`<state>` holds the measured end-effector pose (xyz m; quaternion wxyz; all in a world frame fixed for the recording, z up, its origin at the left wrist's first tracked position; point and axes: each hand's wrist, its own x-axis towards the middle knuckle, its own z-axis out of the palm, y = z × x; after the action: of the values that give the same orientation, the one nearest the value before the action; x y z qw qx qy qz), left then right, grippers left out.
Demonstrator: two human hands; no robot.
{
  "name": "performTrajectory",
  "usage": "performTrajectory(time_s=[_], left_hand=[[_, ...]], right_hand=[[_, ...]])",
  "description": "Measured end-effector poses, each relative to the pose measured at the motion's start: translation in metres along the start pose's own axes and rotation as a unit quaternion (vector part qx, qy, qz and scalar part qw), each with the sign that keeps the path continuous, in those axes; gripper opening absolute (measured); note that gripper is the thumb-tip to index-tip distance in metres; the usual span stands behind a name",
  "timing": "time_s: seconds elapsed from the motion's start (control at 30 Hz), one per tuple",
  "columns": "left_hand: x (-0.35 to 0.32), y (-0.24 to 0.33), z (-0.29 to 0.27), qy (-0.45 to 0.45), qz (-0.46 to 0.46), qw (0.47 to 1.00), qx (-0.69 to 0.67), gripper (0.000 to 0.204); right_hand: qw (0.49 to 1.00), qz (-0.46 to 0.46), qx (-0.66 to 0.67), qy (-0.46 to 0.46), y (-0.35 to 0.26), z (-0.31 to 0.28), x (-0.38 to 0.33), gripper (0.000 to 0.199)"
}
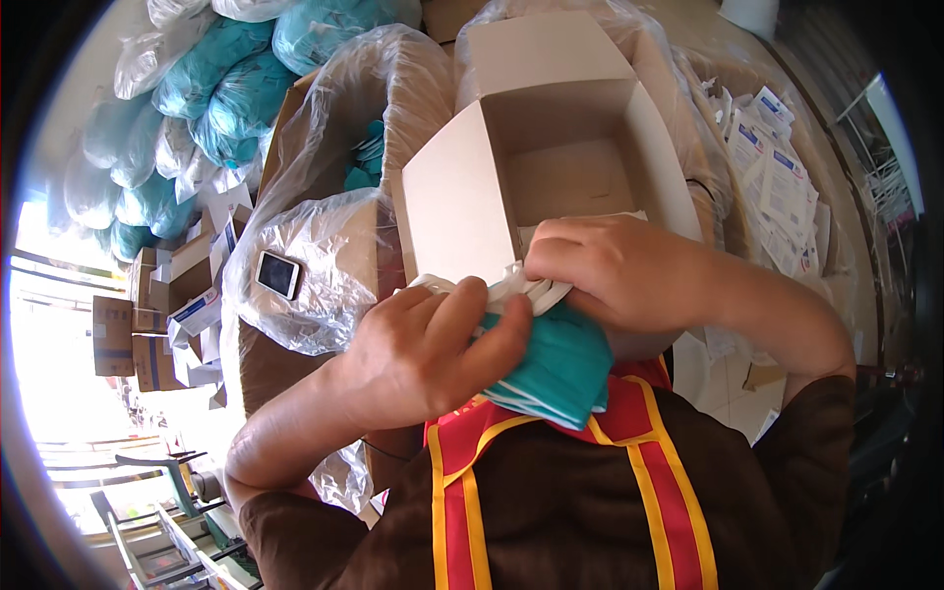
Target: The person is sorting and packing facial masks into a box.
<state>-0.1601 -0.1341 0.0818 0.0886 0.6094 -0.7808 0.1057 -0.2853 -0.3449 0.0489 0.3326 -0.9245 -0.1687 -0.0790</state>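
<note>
Close to my chest I hold a small stack of teal face masks (556, 369) with white edges. Their white ear loops (531, 290) bunch up at the top of the stack. My left hand (423, 344) is closed on the stack's left side, thumb across the front near the loops. On the other side, my right hand (610, 270) pinches the loops with bent fingers. Just beyond both hands stands an open cardboard box (452, 197), flaps spread. The far part of its inside shows bare cardboard; my right hand and the masks hide its near end.
Left of the box, a plastic-lined carton (418, 84) has teal pieces inside. A phone (278, 274) lies on plastic beside it. White packets (777, 182) fill a carton at right. Bulging teal bags (221, 84) and smaller boxes (182, 285) are piled at left.
</note>
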Motion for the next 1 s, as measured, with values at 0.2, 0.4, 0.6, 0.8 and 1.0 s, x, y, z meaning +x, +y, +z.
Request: performTrajectory(time_s=[0.2,0.4,0.6,0.8,1.0], left_hand=[[0.004,-0.011,0.005,0.051,-0.008,0.999,-0.002,0.039],[0.001,-0.011,0.006,0.066,-0.050,0.996,-0.033,0.037],[-0.022,-0.030,0.002,0.046,-0.073,0.996,-0.026,0.038],[-0.055,-0.053,0.001,0.063,-0.101,0.993,0.014,0.041],[-0.070,-0.064,0.009,0.070,-0.113,0.991,0.026,0.041]], right_hand=[[0.998,0.010,-0.068,-0.008,-0.008,-0.017,-0.006,0.009],[0.999,0.013,-0.051,-0.002,-0.014,-0.025,-0.021,0.019],[0.996,0.078,-0.008,-0.037,-0.023,-0.029,-0.051,0.023],[0.994,0.098,-0.032,-0.042,-0.043,-0.050,-0.075,0.024],[0.990,0.106,-0.073,-0.062,-0.056,-0.063,-0.091,0.024]])
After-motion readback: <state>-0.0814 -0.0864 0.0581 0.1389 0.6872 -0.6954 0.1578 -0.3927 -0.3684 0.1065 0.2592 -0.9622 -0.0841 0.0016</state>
